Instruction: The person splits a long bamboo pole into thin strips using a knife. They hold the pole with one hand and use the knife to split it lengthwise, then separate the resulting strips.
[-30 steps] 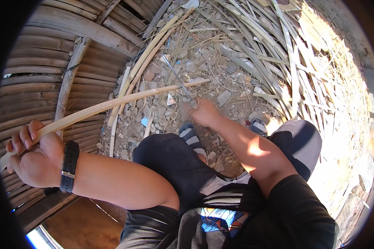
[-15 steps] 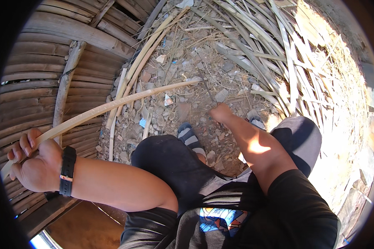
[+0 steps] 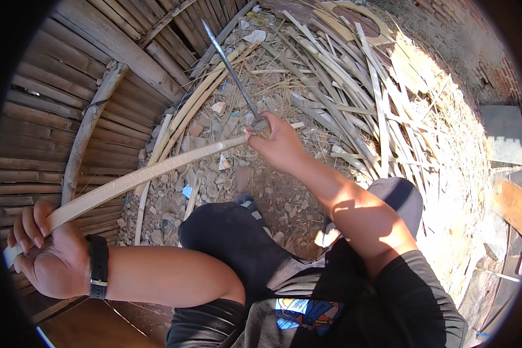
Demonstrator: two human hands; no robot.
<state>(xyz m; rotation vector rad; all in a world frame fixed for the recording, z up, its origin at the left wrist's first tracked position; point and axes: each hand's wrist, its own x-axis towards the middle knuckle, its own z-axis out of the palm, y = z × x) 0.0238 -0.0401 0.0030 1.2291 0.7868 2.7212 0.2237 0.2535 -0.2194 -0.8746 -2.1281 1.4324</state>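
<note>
The left grip (image 3: 52, 252) reaches out to the person's left, elbow bent, fingers curled round the near end of a long pale bamboo strip (image 3: 151, 173). The right grip (image 3: 275, 142) stretches forward, wrapped round the handle (image 3: 262, 129) of a long-bladed knife (image 3: 229, 66) whose tip points ahead and leftward. The strip spans from the left grip to the right one, its far tip showing just past the knuckles; contact there is hard to tell. Below lies dirt ground (image 3: 281, 185) strewn with rubble; a slatted bamboo wall (image 3: 40, 139) rises beyond the left grip. A heap of split bamboo (image 3: 345, 87) lies ahead and rightward of the right grip.
</note>
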